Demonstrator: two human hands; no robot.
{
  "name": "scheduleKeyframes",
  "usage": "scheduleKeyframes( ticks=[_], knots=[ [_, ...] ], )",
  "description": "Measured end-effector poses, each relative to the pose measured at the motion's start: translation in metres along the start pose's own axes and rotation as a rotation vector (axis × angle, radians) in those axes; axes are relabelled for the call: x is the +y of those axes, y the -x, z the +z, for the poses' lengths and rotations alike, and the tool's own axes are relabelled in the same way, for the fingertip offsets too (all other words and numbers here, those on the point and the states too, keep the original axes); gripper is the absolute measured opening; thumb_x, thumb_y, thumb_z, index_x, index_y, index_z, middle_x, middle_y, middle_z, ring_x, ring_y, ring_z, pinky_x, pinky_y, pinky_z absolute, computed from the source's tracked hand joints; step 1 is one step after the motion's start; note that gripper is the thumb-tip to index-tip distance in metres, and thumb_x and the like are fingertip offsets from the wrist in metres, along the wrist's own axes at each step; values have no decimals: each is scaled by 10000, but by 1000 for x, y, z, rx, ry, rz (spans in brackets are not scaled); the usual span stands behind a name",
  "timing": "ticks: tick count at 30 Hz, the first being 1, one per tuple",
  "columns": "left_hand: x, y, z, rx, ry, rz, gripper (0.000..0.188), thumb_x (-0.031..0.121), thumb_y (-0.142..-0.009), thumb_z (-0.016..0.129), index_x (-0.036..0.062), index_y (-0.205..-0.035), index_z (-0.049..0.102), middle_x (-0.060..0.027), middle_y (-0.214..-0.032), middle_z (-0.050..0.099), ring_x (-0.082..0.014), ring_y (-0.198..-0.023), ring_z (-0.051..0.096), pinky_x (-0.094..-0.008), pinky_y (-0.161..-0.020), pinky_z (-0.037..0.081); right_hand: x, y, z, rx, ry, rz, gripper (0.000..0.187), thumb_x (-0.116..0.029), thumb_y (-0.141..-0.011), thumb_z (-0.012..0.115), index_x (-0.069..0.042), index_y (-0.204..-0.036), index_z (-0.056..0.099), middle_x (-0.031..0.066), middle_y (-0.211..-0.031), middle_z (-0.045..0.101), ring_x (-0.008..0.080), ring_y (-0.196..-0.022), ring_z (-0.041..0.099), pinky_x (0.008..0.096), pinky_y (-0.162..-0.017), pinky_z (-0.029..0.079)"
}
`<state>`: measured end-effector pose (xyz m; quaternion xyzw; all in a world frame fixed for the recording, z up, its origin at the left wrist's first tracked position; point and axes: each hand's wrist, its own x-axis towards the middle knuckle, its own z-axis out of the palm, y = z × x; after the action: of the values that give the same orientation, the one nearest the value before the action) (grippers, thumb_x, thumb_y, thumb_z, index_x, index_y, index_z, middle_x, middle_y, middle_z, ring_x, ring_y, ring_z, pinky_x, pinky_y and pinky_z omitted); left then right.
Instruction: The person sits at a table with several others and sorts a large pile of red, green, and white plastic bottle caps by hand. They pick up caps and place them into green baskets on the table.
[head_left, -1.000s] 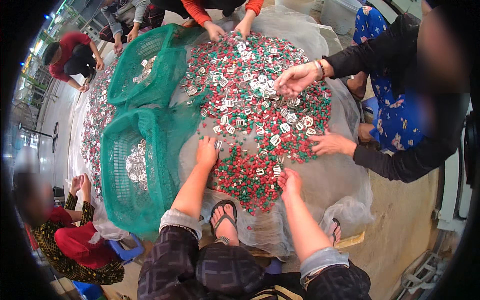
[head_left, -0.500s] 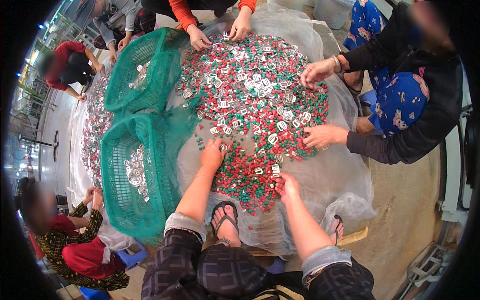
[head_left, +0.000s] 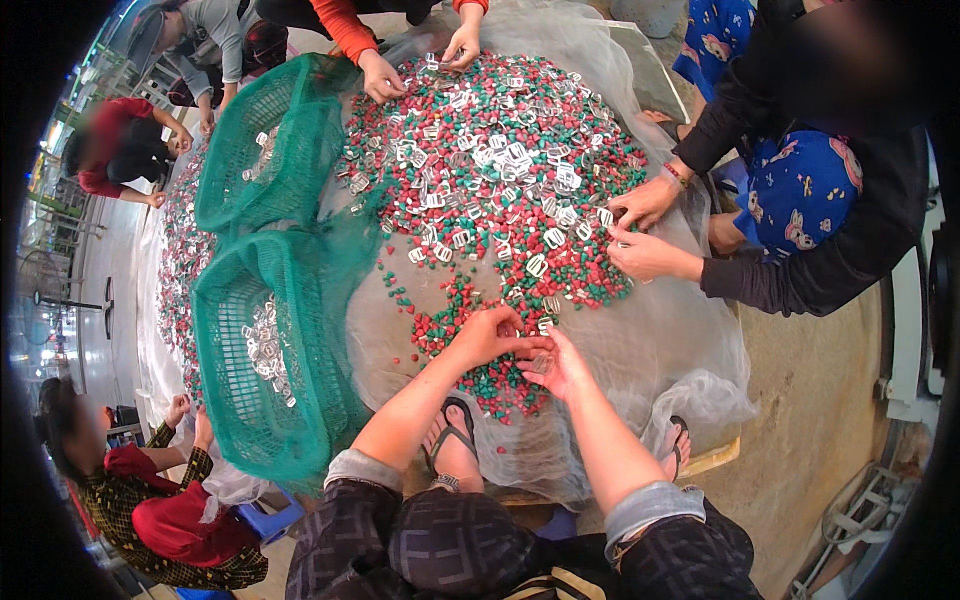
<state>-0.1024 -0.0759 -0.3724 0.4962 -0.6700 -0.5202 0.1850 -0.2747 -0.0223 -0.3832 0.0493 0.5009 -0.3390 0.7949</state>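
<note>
The slide buckles (head_left: 511, 158) are lying scattered over red and green pellets (head_left: 508, 390), most thickly beyond the person's two hands. One buckle (head_left: 545, 325) is resting just beyond the place where the hands are meeting, low on the heap. The left hand (head_left: 488, 336) is curling, its fingertips reaching toward those of the right hand (head_left: 564, 368), which is turning its palm inward with fingers partly bent; I cannot tell whether either is gripping a buckle.

The buckles are showing as silvery, rounded frames with a crossbar, some shining almost white. More are lying in the green basket (head_left: 222, 340) at left, under green netting (head_left: 325, 330).

The left hand's fingertips are overlapping the right's, and a greyish patch by the right fingers is staying too indistinct to identify. Glare is blurring the central buckles' outlines.
</note>
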Motion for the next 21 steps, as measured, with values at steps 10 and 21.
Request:
scheduleKeyframes(
  ticks=[10, 21],
  knots=[
    [-28, -21, 4, 109, -464, 196, 187, 172, -774, 643, 43, -898, 588, -87, -832, 584, -245, -784, 599, -332, -694, 489, -2, -41, -43, 541, 482, -584, 163, -158, -773, 643, -19, -847, 598, 16, -612, 555, 105, -464, 486, 233, -415, 366],
    [-31, -63, -8, 156, -367, 246, 212, 70, -784, 582, 63, -995, 557, -107, -858, 590, -226, -790, 601, -342, -660, 485, 4, -35, -19, 713, 1223, -656, 242, -215, -658, 727, -77, -808, 595, 75, -674, 603, 208, -651, 607, 343, -599, 470]
  ],
)
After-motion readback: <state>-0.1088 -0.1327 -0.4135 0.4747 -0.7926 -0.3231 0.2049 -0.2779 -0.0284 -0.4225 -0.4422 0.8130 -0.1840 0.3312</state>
